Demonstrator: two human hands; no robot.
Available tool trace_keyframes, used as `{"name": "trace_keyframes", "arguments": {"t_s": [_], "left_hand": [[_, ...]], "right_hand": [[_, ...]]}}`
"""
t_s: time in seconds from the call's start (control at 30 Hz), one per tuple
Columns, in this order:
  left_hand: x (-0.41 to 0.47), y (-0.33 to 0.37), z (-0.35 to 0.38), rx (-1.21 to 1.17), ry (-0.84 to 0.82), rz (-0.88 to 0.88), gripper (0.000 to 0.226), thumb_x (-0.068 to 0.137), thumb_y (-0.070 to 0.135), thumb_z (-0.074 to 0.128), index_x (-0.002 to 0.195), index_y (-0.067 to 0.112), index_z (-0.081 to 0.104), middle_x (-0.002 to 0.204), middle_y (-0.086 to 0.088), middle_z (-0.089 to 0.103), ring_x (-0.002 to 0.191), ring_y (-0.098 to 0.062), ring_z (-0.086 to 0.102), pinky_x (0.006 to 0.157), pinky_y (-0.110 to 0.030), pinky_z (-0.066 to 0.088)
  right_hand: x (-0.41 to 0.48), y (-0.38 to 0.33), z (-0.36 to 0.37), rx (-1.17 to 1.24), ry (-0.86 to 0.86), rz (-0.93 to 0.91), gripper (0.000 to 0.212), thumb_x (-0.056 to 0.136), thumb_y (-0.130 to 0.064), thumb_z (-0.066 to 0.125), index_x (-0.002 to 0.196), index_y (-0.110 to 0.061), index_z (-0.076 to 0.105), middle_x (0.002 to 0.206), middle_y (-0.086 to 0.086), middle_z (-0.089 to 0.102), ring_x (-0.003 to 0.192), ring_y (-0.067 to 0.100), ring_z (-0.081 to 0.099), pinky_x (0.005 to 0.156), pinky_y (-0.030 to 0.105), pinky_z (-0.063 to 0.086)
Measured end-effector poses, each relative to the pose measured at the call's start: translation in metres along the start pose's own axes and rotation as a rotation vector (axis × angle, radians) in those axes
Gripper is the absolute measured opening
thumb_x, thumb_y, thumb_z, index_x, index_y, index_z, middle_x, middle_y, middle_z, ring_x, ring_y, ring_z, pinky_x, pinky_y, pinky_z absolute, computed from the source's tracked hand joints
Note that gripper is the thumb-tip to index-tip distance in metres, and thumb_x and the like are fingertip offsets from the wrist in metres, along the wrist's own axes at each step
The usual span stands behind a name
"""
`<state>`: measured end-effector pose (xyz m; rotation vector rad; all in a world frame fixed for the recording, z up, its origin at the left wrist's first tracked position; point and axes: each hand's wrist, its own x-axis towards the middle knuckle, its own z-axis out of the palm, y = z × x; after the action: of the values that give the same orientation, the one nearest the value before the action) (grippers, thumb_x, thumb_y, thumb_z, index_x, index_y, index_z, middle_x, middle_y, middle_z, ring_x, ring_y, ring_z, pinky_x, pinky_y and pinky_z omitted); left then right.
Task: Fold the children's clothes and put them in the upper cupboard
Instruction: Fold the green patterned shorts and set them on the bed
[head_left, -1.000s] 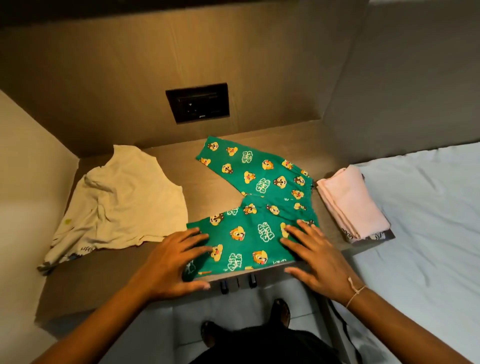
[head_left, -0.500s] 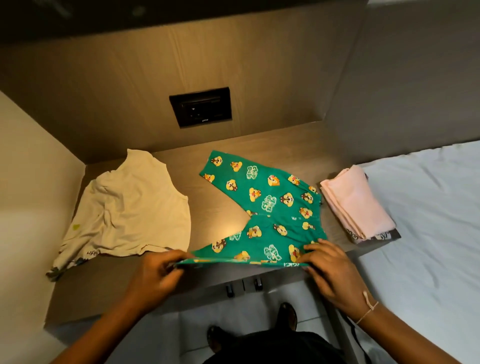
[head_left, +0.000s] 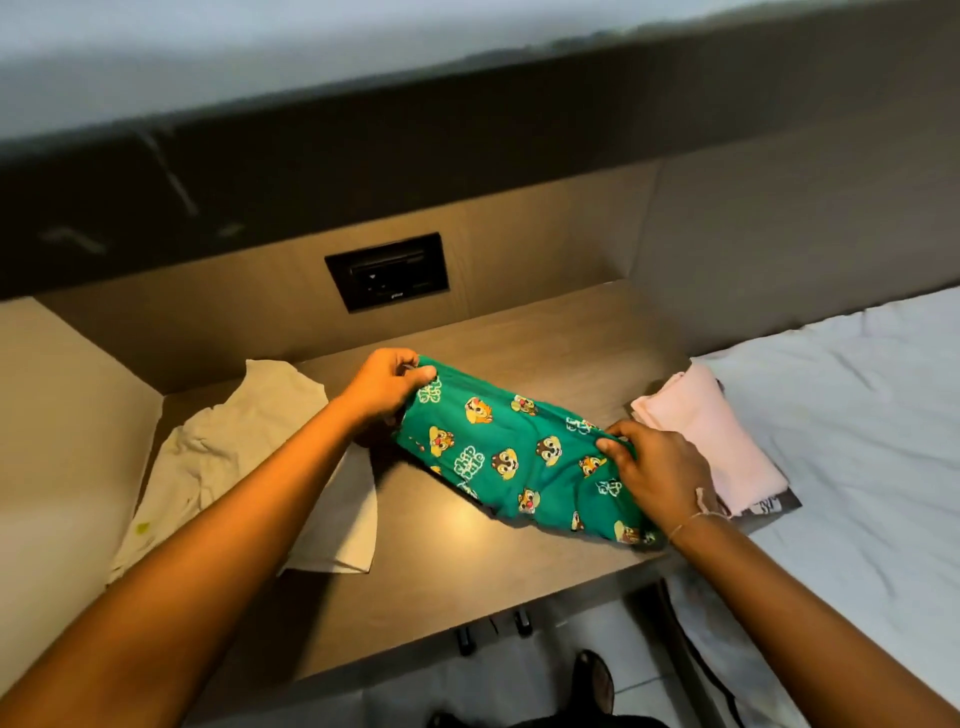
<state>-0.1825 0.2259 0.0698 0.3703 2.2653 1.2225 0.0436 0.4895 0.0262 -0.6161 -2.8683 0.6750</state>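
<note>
Nearest, at the wooden counter, the right hand has its fingers curled round the right-hand edge of the green printed trousers. Farther in, the left hand pinches the trousers' far corner between thumb and fingers. Between the two hands the cloth lies doubled over in a slanted band, its lower part resting on the counter and its far end lifted a little. This reads as the middle of a fold, not a finished one.

To the left a cream shirt lies spread and rumpled on the counter, not yet folded. To the right, just beside the trousers at the counter's end by the bed sheet, a pink garment sits in a neat folded stack, so that piece looks done.

Behind them a black socket panel is set in the back wall. Above it runs a dark band, possibly the cupboard's underside, though I cannot tell. By my count, one piece is folded, one half folded, one untouched, and none put away.
</note>
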Motion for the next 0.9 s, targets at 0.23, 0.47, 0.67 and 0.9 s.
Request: {"name": "trace_keyframes", "arguments": {"t_s": [0.23, 0.47, 0.67, 0.9], "left_hand": [[0.044, 0.003, 0.019, 0.406, 0.129, -0.009, 0.019, 0.094, 0.039, 0.060, 0.093, 0.021, 0.066, 0.103, -0.009, 0.073, 0.091, -0.024, 0.068, 0.079, -0.041, 0.056], [-0.013, -0.012, 0.108, 0.857, 0.337, 0.219, 0.077, 0.092, 0.067, 0.016, 0.154, 0.020, 0.018, 0.161, -0.011, 0.017, 0.148, -0.033, 0.011, 0.118, -0.052, 0.013], [-0.017, -0.056, 0.128, 0.952, 0.245, 0.046, 0.074, 0.089, 0.073, 0.004, 0.154, 0.038, -0.003, 0.164, -0.003, -0.008, 0.149, -0.030, -0.013, 0.119, -0.050, -0.009], [0.003, -0.060, 0.109, 0.951, 0.132, 0.198, 0.077, 0.083, 0.080, -0.003, 0.151, 0.045, -0.005, 0.162, -0.001, -0.011, 0.148, -0.027, -0.017, 0.117, -0.046, -0.014]], "right_hand": [[0.014, -0.006, 0.014, -0.114, 0.087, 0.073, 0.024, 0.095, -0.045, 0.052, 0.108, -0.030, 0.065, 0.094, 0.000, 0.073, 0.081, 0.021, 0.066, 0.061, 0.023, 0.042], [0.017, -0.026, 0.026, -0.225, -0.085, -0.398, 0.057, 0.095, -0.046, 0.043, 0.147, -0.027, 0.030, 0.151, 0.000, 0.038, 0.140, 0.024, 0.032, 0.113, 0.046, 0.030], [0.011, -0.014, 0.051, -0.414, -0.355, -0.404, 0.066, 0.096, -0.059, 0.007, 0.153, -0.029, -0.007, 0.163, -0.002, -0.009, 0.148, 0.021, -0.014, 0.120, 0.049, -0.002], [-0.030, 0.003, 0.037, -0.368, -0.415, -0.303, 0.074, 0.093, -0.065, 0.006, 0.153, -0.024, -0.010, 0.161, -0.001, -0.014, 0.147, 0.021, -0.018, 0.121, 0.045, -0.008]]}}
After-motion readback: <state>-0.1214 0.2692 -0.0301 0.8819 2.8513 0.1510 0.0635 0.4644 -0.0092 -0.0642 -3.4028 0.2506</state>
